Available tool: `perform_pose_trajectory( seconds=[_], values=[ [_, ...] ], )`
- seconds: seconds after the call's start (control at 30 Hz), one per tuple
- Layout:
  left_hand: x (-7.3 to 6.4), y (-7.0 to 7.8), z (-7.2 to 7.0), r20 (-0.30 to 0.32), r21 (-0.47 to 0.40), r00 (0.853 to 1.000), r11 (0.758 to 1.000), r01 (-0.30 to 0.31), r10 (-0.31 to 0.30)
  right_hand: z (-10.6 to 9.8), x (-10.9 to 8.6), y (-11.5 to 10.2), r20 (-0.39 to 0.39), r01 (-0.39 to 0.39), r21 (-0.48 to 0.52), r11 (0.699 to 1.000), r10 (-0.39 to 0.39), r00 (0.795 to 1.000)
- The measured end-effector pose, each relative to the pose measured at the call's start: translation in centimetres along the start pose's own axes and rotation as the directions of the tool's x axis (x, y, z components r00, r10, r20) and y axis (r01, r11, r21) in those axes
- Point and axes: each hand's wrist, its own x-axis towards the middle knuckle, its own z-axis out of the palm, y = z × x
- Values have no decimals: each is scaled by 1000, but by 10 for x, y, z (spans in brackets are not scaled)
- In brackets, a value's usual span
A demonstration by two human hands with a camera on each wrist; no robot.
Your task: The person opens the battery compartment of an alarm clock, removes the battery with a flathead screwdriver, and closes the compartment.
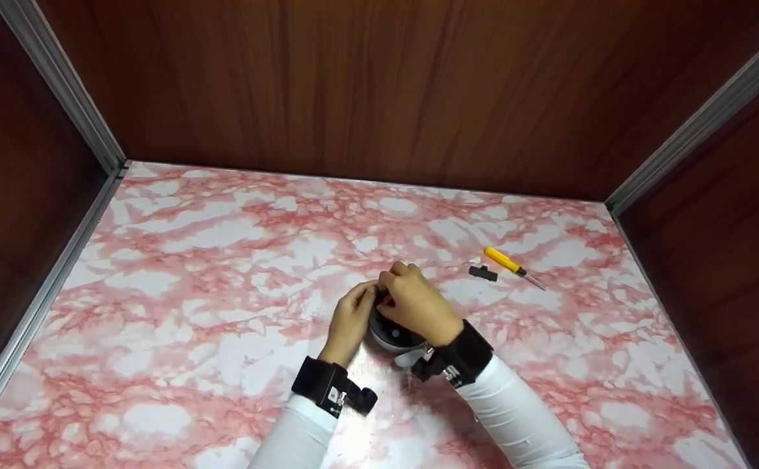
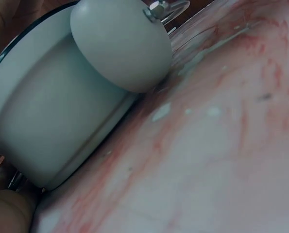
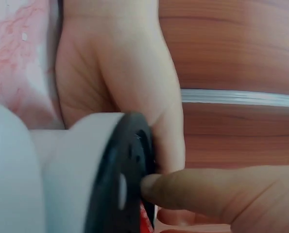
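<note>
Gadget [image 1: 397, 339], round and white with a black face, is placed on the table [image 1: 223, 293] between both hands — its rim is gripped near ten o'clock by the left hand [image 1: 351, 317]. Its face is touched by the right hand [image 1: 421, 306] beside a red part [image 3: 145, 221]; whether anything is pinched there cannot be told. Toward two o'clock, a black piece [image 1: 483, 273] and yellow-handled screwdriver [image 1: 515, 267] are seen.
</note>
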Motion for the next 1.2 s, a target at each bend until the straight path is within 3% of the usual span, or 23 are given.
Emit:
perform_pose_trajectory(
  seconds=[0.13,0.37,0.5,0.83,1.07,1.2],
  values=[
    [0,5,1,4,-24,1000,1000,4,-4,4,2,-1,-12,-6,-19,1000,6,1000],
    [-12,40,-2,18,-1,1000,1000,4,-4,7,4,-2,-45,21,-52,998,-23,999],
    [-13,43,-2,17,16,1000,1000,3,-3,8,3,-3,-59,10,-60,998,-14,998],
    [-11,40,-2,14,-10,1000,1000,14,-14,11,3,-5,-66,-28,-111,993,20,998],
    [-1,2,-1,8,-1,1000,1000,3,-3,10,2,-3,-78,-21,-87,996,14,997],
    [-1,2,-1,5,27,1000,1000,1,-1,9,1,0,-87,-17,-70,997,11,996]
  ],
)
